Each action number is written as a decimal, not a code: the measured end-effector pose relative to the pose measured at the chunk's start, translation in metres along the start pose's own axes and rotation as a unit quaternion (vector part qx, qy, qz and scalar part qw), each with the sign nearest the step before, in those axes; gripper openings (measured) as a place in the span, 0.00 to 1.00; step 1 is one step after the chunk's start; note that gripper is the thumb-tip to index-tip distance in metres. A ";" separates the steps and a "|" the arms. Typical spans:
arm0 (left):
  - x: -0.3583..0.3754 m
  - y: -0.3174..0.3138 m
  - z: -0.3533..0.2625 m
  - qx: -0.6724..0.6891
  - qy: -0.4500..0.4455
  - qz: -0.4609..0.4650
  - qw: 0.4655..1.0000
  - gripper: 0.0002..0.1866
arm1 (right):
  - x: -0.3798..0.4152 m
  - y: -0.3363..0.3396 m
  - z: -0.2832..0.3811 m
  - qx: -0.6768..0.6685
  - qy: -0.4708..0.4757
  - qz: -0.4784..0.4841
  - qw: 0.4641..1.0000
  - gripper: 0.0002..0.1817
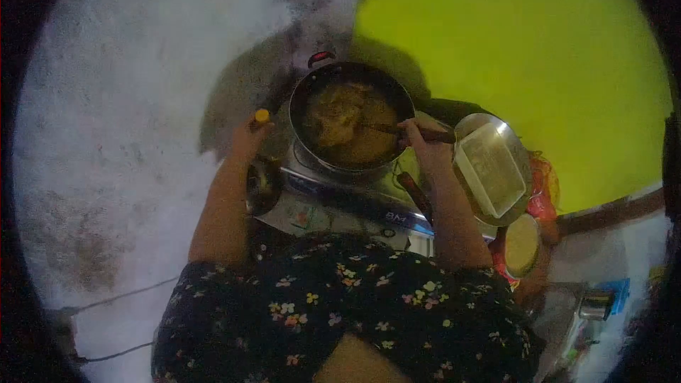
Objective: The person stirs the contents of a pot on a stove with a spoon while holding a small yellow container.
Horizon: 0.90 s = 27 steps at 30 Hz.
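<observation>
The left hand [252,132] holds a yellow-topped thing [262,116] near the pan [402,92] on the stove [340,198]. The right hand [417,135] holds a tool [437,136] in the food [340,115].

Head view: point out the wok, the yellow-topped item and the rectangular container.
Wok [300,110]: head view, dark inner wall, left side.
Yellow-topped item [262,115]: head view, round yellow top.
Rectangular container [493,170]: head view, inside base.
</observation>
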<state>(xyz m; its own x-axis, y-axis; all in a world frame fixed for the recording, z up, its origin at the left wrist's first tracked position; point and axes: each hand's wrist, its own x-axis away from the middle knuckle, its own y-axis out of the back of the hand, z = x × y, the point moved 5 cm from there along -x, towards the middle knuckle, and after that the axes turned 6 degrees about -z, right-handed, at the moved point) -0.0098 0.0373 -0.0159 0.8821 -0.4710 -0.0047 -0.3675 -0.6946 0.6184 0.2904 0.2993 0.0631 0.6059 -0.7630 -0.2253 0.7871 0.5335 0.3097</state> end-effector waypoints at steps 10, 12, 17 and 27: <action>-0.001 0.002 -0.002 -0.060 -0.021 -0.012 0.998 0.32 | 0.015 -0.001 0.044 0.111 0.251 -0.018 0.961 0.02; 0.000 0.002 -0.002 -0.037 -0.013 -0.003 0.999 0.33 | 0.018 0.002 0.055 0.108 0.270 -0.010 0.957 0.04; -0.014 -0.008 0.024 -0.024 -0.009 -0.005 1.000 0.33 | 0.017 0.017 0.063 0.111 0.280 0.002 0.953 0.07; -0.008 -0.004 0.010 -0.016 -0.020 -0.011 1.000 0.30 | 0.031 0.006 0.077 0.112 0.258 0.062 0.957 0.11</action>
<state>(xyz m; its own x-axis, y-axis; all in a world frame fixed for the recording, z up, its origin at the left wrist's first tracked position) -0.0187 0.0385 -0.0258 0.8770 -0.4779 -0.0499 -0.3381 -0.6876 0.6426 0.3055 0.2505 0.1293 0.7156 -0.3852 -0.5827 0.6953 0.4726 0.5414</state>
